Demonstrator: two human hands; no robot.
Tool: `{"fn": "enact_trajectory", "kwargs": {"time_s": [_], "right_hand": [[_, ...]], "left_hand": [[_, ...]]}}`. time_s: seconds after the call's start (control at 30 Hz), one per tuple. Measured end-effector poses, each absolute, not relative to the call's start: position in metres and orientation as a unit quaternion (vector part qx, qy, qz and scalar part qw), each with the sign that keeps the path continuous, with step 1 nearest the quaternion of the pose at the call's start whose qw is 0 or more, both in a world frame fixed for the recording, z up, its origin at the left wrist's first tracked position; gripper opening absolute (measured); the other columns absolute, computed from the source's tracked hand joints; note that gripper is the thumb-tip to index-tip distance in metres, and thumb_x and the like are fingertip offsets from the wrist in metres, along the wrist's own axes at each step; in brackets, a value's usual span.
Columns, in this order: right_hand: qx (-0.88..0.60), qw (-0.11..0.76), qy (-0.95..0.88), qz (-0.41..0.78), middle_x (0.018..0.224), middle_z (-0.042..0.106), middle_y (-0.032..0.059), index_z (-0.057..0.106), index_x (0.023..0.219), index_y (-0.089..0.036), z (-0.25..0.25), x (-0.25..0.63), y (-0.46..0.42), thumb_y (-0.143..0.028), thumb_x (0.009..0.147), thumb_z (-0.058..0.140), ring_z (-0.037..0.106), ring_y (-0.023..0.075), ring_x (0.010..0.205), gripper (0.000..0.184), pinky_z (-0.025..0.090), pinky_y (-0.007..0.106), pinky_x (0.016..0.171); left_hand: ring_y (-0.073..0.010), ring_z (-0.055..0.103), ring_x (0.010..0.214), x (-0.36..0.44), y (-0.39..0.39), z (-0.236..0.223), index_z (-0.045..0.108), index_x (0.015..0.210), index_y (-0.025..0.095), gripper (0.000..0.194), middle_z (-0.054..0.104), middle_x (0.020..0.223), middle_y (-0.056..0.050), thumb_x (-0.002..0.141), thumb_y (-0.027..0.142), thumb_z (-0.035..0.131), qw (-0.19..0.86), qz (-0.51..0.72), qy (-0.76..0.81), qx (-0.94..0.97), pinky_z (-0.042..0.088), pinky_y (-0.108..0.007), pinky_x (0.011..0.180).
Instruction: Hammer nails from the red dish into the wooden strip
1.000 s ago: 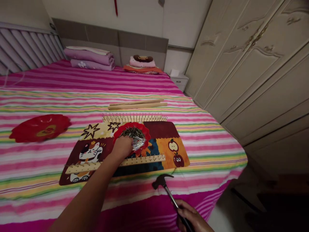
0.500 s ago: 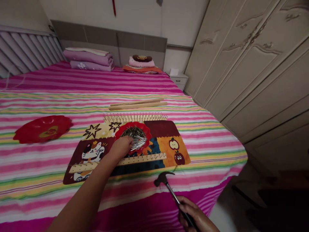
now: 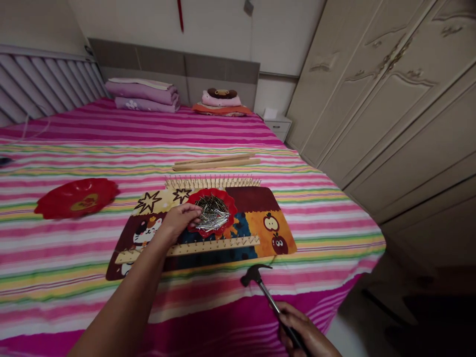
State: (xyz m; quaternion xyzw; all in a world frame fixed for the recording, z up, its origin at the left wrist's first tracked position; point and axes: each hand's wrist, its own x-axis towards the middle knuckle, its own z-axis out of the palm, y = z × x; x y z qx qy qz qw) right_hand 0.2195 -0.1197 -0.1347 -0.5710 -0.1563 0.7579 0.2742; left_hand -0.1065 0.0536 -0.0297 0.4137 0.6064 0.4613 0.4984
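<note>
My left hand (image 3: 181, 219) is at the left rim of a red scalloped bowl (image 3: 233, 206), its fingertips pressed together; what they pinch, if anything, is too small to make out. Loose nails (image 3: 214, 210) fill the bowl. Under my left forearm lies a pale wooden strip (image 3: 211, 246), with nails standing in a row along it and small holes. My right hand (image 3: 303, 329) grips the black handle of a claw hammer (image 3: 266, 292), whose head is over the bed's near side. Beyond the bowl sits another strip (image 3: 211, 182) bristling with upright nails.
The bowl and near strip rest on a printed mat (image 3: 256, 201) on a striped bedspread (image 3: 327, 223). Bare wooden strips (image 3: 217, 162) lie farther back. A red tray (image 3: 76, 198) is at left. Folded bedding (image 3: 143, 94) is by the headboard; a wardrobe (image 3: 372, 99) stands right.
My left hand has drawn back from over the nails to the bowl's left rim. The right hand keeps hold of the hammer. The view has shifted slightly.
</note>
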Motion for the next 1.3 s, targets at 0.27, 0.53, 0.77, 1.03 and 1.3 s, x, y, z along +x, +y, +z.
{"fn": "enact_trajectory", "kwargs": {"time_s": [0.27, 0.53, 0.77, 1.03, 1.3], "right_hand": [[-0.547, 0.279, -0.183, 0.768, 0.044, 0.043, -0.0088, 0.051, 0.091, -0.023, -0.137, 0.221, -0.12, -0.038, 0.065, 0.066, 0.035, 0.0034, 0.035, 0.033, 0.01, 0.01, 0.032], [-0.563, 0.255, -0.176, 0.766, 0.047, 0.047, -0.0086, 0.05, 0.1, -0.025, -0.138, 0.224, -0.121, -0.043, 0.067, 0.064, 0.029, 0.0007, 0.03, 0.039, 0.009, 0.01, 0.032], [-0.542, 0.241, -0.203, 0.779, 0.05, 0.05, -0.008, 0.049, 0.105, -0.024, -0.148, 0.231, -0.121, -0.043, 0.071, 0.061, 0.03, 0.0009, 0.029, 0.041, 0.013, 0.011, 0.029], [-0.561, 0.24, -0.209, 0.765, 0.049, 0.049, -0.0084, 0.05, 0.103, -0.024, -0.136, 0.226, -0.121, -0.042, 0.072, 0.06, 0.027, -0.0004, 0.028, 0.037, 0.013, 0.009, 0.029], [-0.542, 0.231, -0.22, 0.777, 0.05, 0.047, -0.0094, 0.049, 0.105, -0.025, -0.135, 0.225, -0.12, -0.045, 0.072, 0.059, 0.026, 0.0, 0.026, 0.039, 0.013, 0.01, 0.026]], "left_hand": [[-0.0093, 0.058, 0.05, -0.113, 0.05, -0.027, 0.062, 0.08, 0.013, 0.033, 0.066, 0.067, -0.003, 0.054, 0.029, 0.074, 0.527, 0.492, 0.587, 0.368, 0.044, -0.017, 0.041], [-0.0108, 0.061, 0.053, -0.111, 0.044, -0.018, 0.058, 0.073, 0.013, 0.022, 0.067, 0.066, -0.004, 0.059, 0.023, 0.072, 0.523, 0.514, 0.589, 0.34, 0.048, -0.018, 0.045], [-0.013, 0.064, 0.061, -0.119, -0.001, -0.009, 0.06, 0.071, 0.014, 0.032, 0.068, 0.067, -0.003, 0.05, 0.031, 0.077, 0.473, 0.541, 0.608, 0.338, 0.052, -0.021, 0.055], [-0.0166, 0.064, 0.071, -0.129, -0.061, -0.067, 0.058, 0.068, 0.016, 0.034, 0.068, 0.072, -0.002, 0.049, 0.041, 0.073, 0.403, 0.556, 0.667, 0.29, 0.051, -0.028, 0.069], [-0.016, 0.057, 0.06, -0.136, -0.075, -0.07, 0.059, 0.063, 0.023, 0.017, 0.063, 0.059, 0.003, 0.06, 0.039, 0.056, 0.224, 0.32, 0.831, 0.395, 0.04, -0.025, 0.058]]}}
